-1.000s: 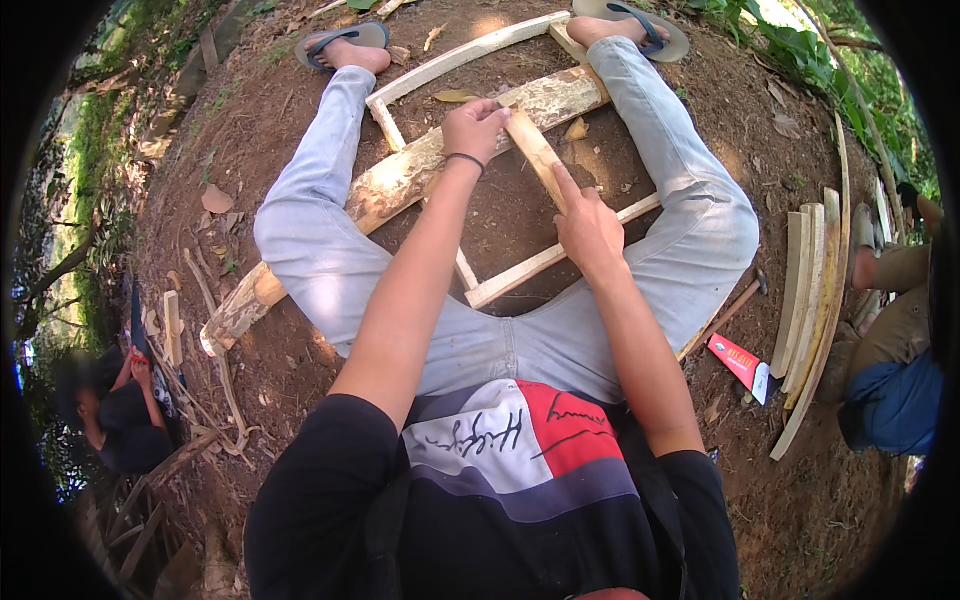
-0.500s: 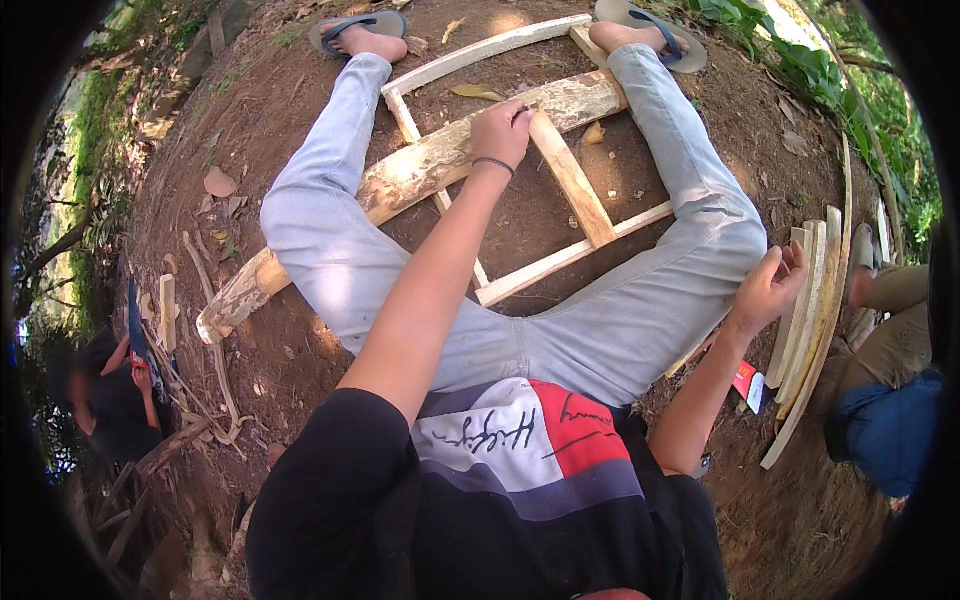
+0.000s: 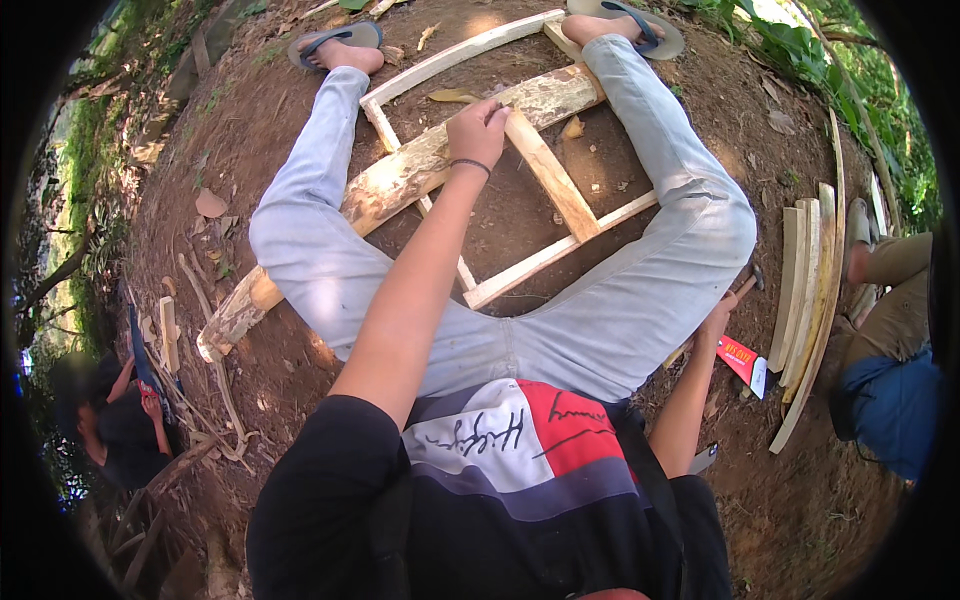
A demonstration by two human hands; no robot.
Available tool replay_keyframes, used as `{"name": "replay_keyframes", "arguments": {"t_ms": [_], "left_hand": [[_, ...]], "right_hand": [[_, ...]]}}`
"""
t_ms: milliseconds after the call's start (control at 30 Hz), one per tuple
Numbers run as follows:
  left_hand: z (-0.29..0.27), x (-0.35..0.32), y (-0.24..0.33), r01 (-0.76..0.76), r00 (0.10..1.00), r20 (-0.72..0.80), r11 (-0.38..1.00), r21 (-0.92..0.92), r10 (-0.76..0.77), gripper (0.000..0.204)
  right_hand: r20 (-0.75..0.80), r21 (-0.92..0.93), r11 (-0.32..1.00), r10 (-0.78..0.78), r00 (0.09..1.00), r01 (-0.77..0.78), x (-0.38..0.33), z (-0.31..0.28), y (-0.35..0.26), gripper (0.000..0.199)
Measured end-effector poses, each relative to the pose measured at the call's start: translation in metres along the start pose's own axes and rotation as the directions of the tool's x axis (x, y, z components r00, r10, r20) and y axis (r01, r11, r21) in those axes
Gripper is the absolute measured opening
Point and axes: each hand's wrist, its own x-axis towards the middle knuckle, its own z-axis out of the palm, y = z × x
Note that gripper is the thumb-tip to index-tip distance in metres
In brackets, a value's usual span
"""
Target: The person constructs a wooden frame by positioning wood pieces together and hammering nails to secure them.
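Observation:
My left hand (image 3: 478,133) is closed in a pinch at the upper end of a short wooden slat (image 3: 552,175), over a barked log (image 3: 400,180). What its fingertips hold, if anything, is too small to make out. The slat joins a pale wooden frame (image 3: 560,262) with a curved far rail (image 3: 460,52), lying on the ground between my legs. The log runs beneath my left leg. Down beside my right thigh, my right hand (image 3: 714,322) is closed round the handle of a hammer (image 3: 746,288); my leg partly hides that grip.
Several long wooden strips (image 3: 800,290) lie at the right, near a seated person (image 3: 890,330). A hand saw with a red-and-white blade cover (image 3: 742,364) lies by my right forearm. Sticks (image 3: 225,380) and another person (image 3: 125,430) are at the left.
My right hand has dropped from beside my knee, where it was raised with nothing in it, and has taken hold of the hammer. My left hand stays at the slat's end.

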Motion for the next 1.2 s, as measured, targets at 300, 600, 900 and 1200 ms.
{"name": "replay_keyframes", "arguments": {"t_ms": [300, 600, 900, 1200], "left_hand": [[0.009, 0.004, 0.008, -0.015, 0.998, 0.054, 0.997, 0.073, 0.011, 0.028], [0.016, 0.005, -0.008, -0.082, 0.996, 0.03, 0.997, 0.009, 0.081, 0.02], [0.008, -0.002, -0.002, -0.304, 0.948, -0.06, 0.944, 0.13, 0.313, 0.017], [0.008, -0.004, -0.001, -0.287, 0.952, -0.045, 0.936, 0.202, 0.302, 0.016]], "right_hand": [[-0.066, -0.079, 0.997, -0.016, 0.998, 0.011, 0.009, 0.003, 0.052, 0.055], [-0.224, -0.175, 0.925, 0.297, 0.928, -0.337, 0.028, -0.026, 0.086, 0.048], [0.049, 0.222, 0.904, 0.364, 0.93, -0.366, 0.054, -0.006, 0.099, 0.036], [-0.349, 0.721, 0.684, 0.222, 0.91, 0.11, -0.012, -0.074, -0.114, 0.019]]}}
